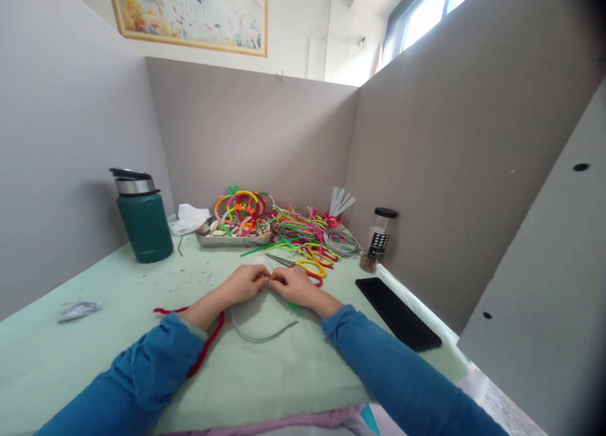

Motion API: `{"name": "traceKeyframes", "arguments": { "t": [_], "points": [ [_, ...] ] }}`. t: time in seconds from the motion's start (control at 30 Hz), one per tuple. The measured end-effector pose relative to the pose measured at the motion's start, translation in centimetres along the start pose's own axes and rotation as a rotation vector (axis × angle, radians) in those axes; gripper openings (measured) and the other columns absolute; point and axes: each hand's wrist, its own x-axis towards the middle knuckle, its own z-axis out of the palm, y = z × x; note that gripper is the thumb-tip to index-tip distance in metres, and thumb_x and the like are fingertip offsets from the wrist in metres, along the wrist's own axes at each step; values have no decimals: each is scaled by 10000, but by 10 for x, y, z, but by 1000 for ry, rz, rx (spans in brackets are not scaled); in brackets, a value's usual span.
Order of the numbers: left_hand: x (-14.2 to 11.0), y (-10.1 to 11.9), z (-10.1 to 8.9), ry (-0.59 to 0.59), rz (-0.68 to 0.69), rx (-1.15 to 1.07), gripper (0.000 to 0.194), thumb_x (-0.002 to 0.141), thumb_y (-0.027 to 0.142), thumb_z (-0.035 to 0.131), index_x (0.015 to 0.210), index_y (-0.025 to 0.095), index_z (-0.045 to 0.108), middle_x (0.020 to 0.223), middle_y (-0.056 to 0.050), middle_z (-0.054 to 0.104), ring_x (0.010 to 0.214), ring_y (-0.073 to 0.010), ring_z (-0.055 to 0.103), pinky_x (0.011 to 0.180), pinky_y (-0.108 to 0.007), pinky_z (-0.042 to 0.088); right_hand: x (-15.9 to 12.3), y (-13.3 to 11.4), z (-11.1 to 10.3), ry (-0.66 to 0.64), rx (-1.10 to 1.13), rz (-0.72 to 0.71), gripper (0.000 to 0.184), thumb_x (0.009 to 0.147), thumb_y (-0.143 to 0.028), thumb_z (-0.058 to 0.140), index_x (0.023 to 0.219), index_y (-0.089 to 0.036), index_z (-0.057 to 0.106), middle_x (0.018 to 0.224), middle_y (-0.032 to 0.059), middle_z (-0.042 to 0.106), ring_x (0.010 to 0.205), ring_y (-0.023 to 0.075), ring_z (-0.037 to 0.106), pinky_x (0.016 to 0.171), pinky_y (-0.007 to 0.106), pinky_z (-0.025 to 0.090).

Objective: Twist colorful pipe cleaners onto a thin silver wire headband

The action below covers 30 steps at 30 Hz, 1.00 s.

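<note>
My left hand (243, 283) and my right hand (294, 286) meet over the middle of the table, fingertips pinched together. Whatever lies between the fingertips is too small and covered to make out. From beneath my right hand pokes a short green end (292, 306), apparently pipe cleaner. A curved grey cord (258, 340) runs out from under my left hand, its free end lying on the cloth. Under my left forearm passes a red pipe cleaner (208, 347). Scissors with yellow and red handles (315, 267) lie just beyond my hands, blades pointing left.
A metal tray (234, 240) holds small pieces and colourful pipe-cleaner hoops (241, 206). Right of it are heaped pipe cleaners (303, 224) and coiled grey cord (341, 241). A green bottle (144, 224), a clear jar (379, 240) and a black phone (398, 313) flank the work area. Partitions enclose the table.
</note>
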Motion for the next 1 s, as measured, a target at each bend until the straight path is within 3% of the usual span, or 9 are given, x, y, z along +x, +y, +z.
{"name": "traceKeyframes", "arguments": {
  "t": [1.0],
  "points": [
    [-1, 2, -1, -1, -5, -11, 202, 760, 299, 412, 747, 186, 579, 642, 2, 611, 591, -120, 513, 582, -206, 358, 0, 3, 1, 6, -1, -27, 177, 813, -296, 482, 751, -172, 592, 659, -19, 593, 580, 89, 464, 533, 211, 241]
  ]
}}
